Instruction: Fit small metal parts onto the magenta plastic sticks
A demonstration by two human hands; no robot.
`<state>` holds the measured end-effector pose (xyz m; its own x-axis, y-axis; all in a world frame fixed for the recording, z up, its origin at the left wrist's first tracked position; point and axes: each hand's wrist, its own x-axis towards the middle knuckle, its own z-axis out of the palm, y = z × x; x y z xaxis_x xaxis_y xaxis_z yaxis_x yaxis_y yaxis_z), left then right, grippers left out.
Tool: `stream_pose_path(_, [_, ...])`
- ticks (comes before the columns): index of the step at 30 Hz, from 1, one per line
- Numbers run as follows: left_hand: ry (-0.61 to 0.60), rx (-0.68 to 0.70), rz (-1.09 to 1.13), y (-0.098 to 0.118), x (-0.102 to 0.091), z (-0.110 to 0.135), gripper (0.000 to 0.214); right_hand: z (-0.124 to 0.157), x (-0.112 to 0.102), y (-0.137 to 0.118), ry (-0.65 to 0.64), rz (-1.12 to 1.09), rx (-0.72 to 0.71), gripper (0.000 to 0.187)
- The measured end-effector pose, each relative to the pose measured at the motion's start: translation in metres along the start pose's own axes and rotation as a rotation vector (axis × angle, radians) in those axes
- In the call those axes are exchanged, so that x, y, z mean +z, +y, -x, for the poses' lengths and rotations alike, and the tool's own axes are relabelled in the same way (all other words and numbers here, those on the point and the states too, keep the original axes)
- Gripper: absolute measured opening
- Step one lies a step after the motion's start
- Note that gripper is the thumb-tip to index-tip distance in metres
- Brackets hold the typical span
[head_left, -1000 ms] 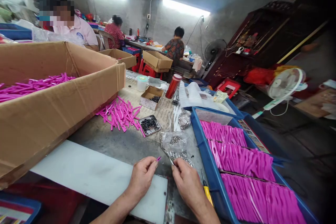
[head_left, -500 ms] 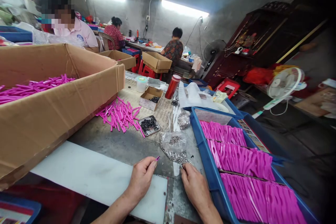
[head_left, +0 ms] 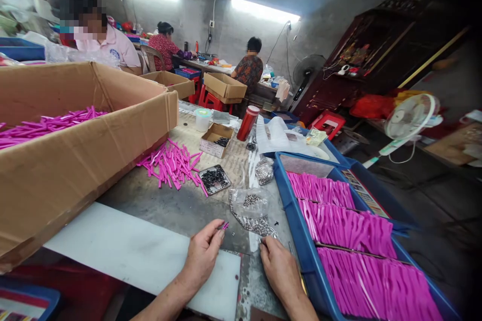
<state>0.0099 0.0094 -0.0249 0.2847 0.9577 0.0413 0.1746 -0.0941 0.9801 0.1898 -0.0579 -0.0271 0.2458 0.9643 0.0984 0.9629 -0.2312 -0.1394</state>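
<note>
My left hand (head_left: 203, 248) is closed over the front edge of the white board (head_left: 150, 246). It pinches a slim magenta plastic piece (head_left: 226, 225), whose tip sticks out past the thumb. To its right, my right hand (head_left: 278, 263) is closed too, its fingertips together on something thin and shiny, too small to name. Just beyond that hand lies a clear bag of small metal parts (head_left: 250, 205), with more silvery parts spilling around it. A second bag of metal parts (head_left: 264, 171) sits further back. Small black parts fill a shallow tray (head_left: 214, 179).
Loose magenta pieces (head_left: 171, 165) lie beside a large cardboard box (head_left: 94, 160) at left. A blue crate (head_left: 288, 200) with rows of magenta pieces flanks my right hand. A small carton (head_left: 214, 148) and a red flask (head_left: 247, 124) stand further back. Several people sit beyond.
My left index finger has lifted slightly and the magenta tip has turned a little. My right hand has barely shifted. A co-worker in red at the back now reaches forward.
</note>
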Motion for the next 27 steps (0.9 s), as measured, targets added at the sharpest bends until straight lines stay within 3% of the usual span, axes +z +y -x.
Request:
stream_pose_path(6, [0.007,-0.006,0.009,-0.002,-0.001,0.000,0.029,0.000,-0.001,-0.002,0.063,-0.047,-0.012,0.018])
stream_pose_path(12, [0.005,0.032,0.010,-0.001,-0.002,0.000,0.029,-0.003,-0.010,-0.016,0.219,-0.271,-0.050,0.020])
stream_pose_path(18, [0.008,0.022,0.019,0.000,-0.003,0.000,0.030,-0.009,-0.019,-0.043,0.150,-0.522,-0.108,0.017])
stream_pose_path(27, [0.004,0.003,0.121,0.002,-0.003,-0.002,0.031,-0.018,-0.020,-0.071,0.009,-0.817,-0.074,0.016])
